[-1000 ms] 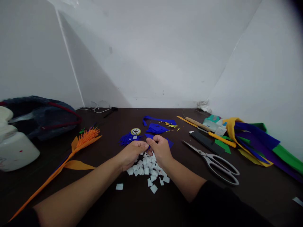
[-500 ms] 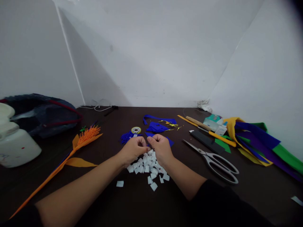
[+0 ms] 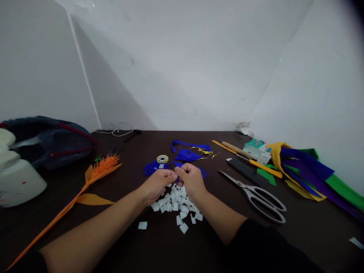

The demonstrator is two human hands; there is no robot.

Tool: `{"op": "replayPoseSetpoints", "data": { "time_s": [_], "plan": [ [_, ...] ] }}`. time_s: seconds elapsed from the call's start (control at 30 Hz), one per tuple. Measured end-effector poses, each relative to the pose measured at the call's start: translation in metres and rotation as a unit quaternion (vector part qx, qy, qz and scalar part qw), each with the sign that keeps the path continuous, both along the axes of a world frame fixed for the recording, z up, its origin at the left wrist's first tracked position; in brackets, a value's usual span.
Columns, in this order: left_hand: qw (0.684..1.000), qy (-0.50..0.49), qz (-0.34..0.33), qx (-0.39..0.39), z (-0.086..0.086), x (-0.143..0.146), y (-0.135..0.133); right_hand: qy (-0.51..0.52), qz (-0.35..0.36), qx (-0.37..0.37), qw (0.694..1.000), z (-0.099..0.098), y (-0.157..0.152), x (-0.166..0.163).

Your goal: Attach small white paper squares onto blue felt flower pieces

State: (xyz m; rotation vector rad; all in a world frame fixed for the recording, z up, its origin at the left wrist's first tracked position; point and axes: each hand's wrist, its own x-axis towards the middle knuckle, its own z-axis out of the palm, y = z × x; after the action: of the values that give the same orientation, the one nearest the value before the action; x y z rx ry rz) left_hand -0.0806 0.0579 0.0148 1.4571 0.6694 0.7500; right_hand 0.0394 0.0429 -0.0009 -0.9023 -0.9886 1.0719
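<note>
Both my hands meet over a heap of small white paper squares (image 3: 176, 204) on the dark table (image 3: 119, 235). My left hand (image 3: 156, 184) and my right hand (image 3: 192, 181) have their fingertips pinched together, touching each other just above the heap. What they pinch is tiny and mostly hidden; a sliver of blue shows between them. Blue felt pieces (image 3: 186, 154) and a blue fringed piece (image 3: 152, 167) lie just beyond my fingers, beside a small yellow-rimmed tape roll (image 3: 162, 158).
Scissors (image 3: 256, 195) lie to the right, then a black strip (image 3: 246, 170), yellow-handled tools (image 3: 264, 168) and a pile of coloured felt (image 3: 309, 168). An orange paper flower on a long stem (image 3: 85, 185) lies left, near a white container (image 3: 17, 182) and a dark bag (image 3: 51, 138).
My hands stay pinched together over the white squares, shifting only slightly. The view has tilted a little.
</note>
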Motion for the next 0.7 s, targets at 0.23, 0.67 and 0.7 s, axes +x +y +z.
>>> {"op": "replayPoseSetpoints", "data": {
  "time_s": [0.23, 0.67, 0.7],
  "plan": [
    [1.0, -0.012, 0.027, -0.01, 0.0, -0.0011, 0.0008, -0.029, -0.025, 0.01, 0.999, 0.0023, -0.0003, 0.0012],
    [0.998, -0.023, 0.055, 0.018, -0.0035, 0.0012, 0.0012, -0.081, -0.078, 0.026, 0.993, 0.0035, -0.0025, -0.0015],
    [0.998, -0.019, 0.064, 0.022, -0.0033, 0.0011, 0.0017, -0.091, -0.083, 0.028, 0.992, 0.0036, -0.0024, -0.0013]
  ]
}}
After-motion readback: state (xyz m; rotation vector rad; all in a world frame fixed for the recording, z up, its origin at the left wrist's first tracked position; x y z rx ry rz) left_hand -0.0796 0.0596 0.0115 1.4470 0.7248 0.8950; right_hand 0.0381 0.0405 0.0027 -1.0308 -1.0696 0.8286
